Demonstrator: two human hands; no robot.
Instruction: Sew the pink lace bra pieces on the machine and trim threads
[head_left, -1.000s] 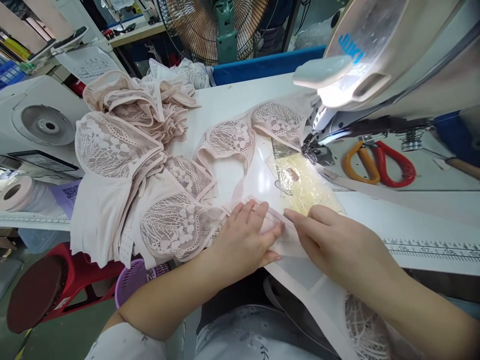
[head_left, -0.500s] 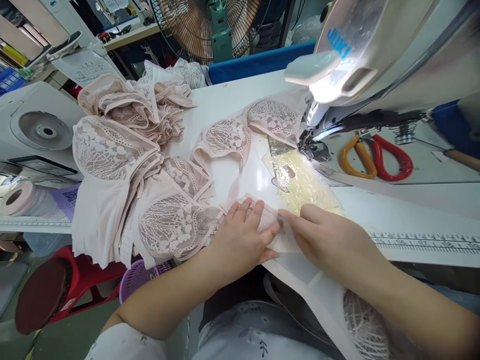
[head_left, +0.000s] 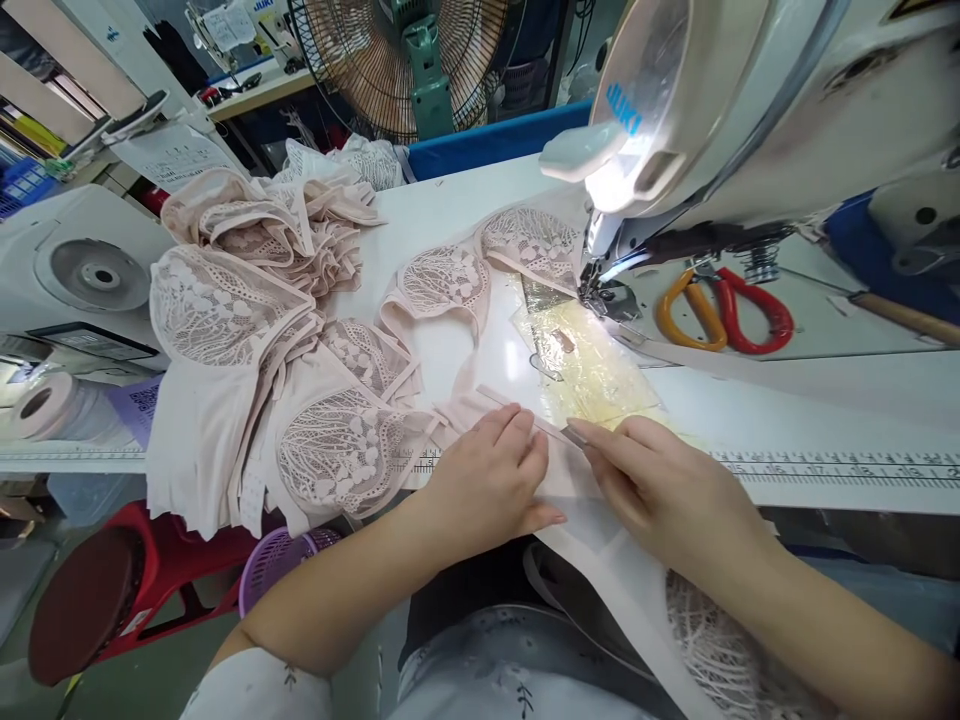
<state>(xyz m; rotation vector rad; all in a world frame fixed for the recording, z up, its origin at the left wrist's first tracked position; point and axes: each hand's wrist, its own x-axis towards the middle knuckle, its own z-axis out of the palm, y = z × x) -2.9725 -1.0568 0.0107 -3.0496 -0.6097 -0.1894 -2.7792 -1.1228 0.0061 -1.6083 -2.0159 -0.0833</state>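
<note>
Hands side by side at table (head_left: 750, 420) edge. Left hand (head_left: 487, 480) flat, fingers pressed together on pink fabric piece (head_left: 571, 482). Right hand (head_left: 667, 495) fingers together, tips touching strap (head_left: 510, 405) end at its 11 o'clock; pinch unclear. Sewing machine (head_left: 712, 100) at 1 o'clock, lace pile (head_left: 247, 330) at 10.

Blue letters are spelling JUKI on the white sewing machine (head_left: 624, 108) head. The same word is showing small on a machine (head_left: 262, 6) at the back. A ruler strip (head_left: 825, 468) is carrying numbers too small to read. A purple sheet (head_left: 139, 400) is showing a QR code.
</note>
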